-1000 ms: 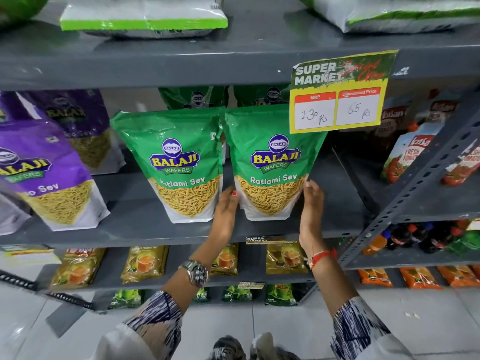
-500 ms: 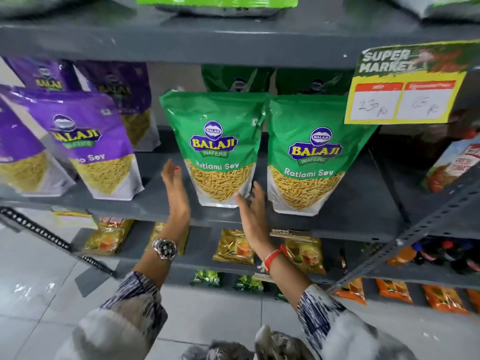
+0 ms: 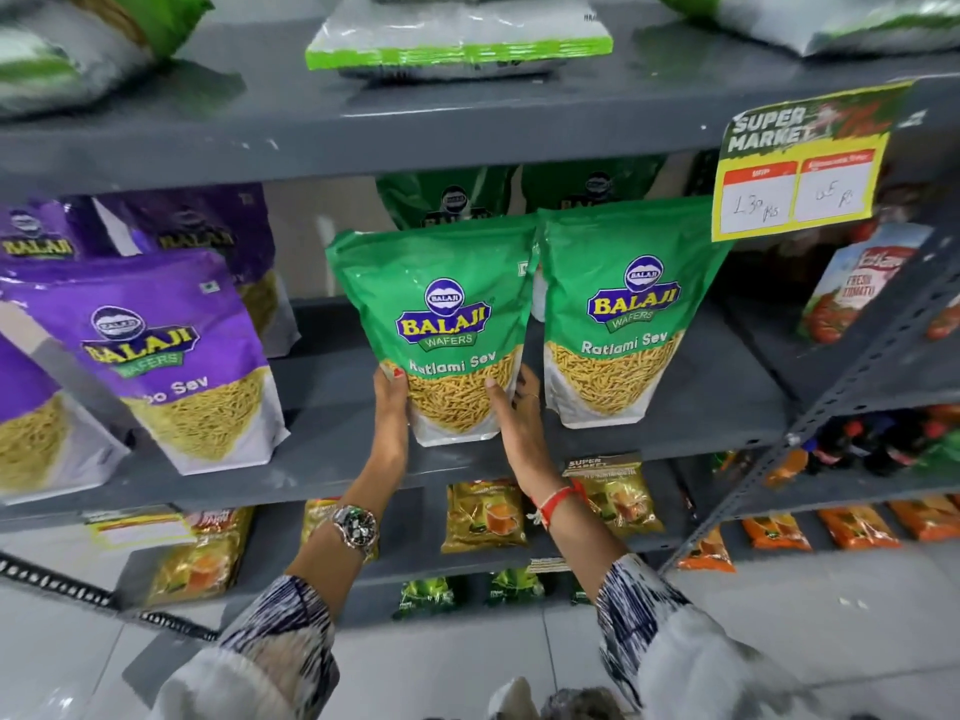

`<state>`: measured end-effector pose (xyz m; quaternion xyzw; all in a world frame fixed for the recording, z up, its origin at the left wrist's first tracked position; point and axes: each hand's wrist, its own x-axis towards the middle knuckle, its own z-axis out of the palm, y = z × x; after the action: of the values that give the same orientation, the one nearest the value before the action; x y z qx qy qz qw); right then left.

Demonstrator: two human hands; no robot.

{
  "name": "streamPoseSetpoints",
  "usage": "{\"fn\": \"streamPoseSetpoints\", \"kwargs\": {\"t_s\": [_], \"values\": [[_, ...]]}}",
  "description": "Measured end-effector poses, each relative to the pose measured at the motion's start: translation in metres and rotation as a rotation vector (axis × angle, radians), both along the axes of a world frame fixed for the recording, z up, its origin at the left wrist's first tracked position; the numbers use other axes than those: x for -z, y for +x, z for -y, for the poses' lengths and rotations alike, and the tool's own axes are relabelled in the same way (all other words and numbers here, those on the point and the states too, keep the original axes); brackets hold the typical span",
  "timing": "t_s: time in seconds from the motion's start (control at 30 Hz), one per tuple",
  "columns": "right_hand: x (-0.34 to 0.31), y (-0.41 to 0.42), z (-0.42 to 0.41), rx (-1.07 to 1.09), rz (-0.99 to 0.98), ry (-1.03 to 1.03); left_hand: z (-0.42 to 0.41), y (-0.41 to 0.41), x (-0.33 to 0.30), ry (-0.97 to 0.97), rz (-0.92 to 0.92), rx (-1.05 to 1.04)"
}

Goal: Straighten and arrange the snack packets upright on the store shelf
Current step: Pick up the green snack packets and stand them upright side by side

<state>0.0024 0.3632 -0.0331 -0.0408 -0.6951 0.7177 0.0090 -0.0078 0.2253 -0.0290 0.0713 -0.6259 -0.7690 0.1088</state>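
Yellow and green "Super Market" price tag [image 3: 800,163] hanging from the upper shelf edge, tomato ketchup pouch [image 3: 857,288] on the right, dark drink bottles [image 3: 878,444] below it, orange packets [image 3: 857,527] on a lower shelf, pale tiled floor [image 3: 467,662]

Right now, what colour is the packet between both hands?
Green Ratlami Sev packet, yellow sev showing below; head view.
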Motion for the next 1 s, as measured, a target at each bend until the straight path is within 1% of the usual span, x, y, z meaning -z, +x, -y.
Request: {"fn": "streamPoseSetpoints", "kwargs": {"t_s": [0.13,0.3,0.4,0.5,0.63,0.67,0.73,0.8,0.83,0.87,0.9,0.97,1.0], "values": [[-0.006,0.002,0.002,0.039,0.001,-0.012,0.000,0.000,-0.004,-0.009,0.016,0.018],[0.020,-0.006,-0.003,0.022,0.003,-0.030,-0.002,0.005,-0.006,-0.029,0.017,0.003],[0.003,0.004,-0.005,0.007,0.003,-0.028,-0.001,0.005,-0.005,-0.019,0.020,0.002],[0.000,0.003,-0.009,-0.048,0.001,-0.050,0.000,0.005,-0.006,-0.006,0.032,0.001],[0.001,0.003,-0.013,-0.048,0.010,-0.038,-0.001,0.008,-0.009,0.017,0.047,-0.012],[0.002,0.008,-0.016,-0.016,-0.007,-0.040,-0.002,0.011,-0.007,0.009,0.046,-0.053],[0.008,0.020,-0.029,0.113,-0.069,-0.060,-0.008,0.024,-0.003,-0.095,0.027,-0.239],[0.015,0.033,-0.047,0.322,-0.160,-0.090,-0.020,0.040,0.003,-0.193,-0.026,-0.433],[0.016,0.036,-0.060,0.441,-0.197,-0.095,-0.030,0.047,0.006,-0.215,-0.067,-0.452],[0.016,0.034,-0.074,0.556,-0.217,-0.090,-0.041,0.054,0.009,-0.235,-0.105,-0.410],[0.014,0.030,-0.088,0.639,-0.227,-0.094,-0.055,0.059,0.011,-0.256,-0.131,-0.318],[0.008,0.015,-0.117,0.688,-0.203,-0.095,-0.083,0.063,0.013,-0.311,-0.140,-0.082],[0.004,0.006,-0.129,0.651,-0.181,-0.095,-0.097,0.061,0.013,-0.330,-0.138,0.024]]}}
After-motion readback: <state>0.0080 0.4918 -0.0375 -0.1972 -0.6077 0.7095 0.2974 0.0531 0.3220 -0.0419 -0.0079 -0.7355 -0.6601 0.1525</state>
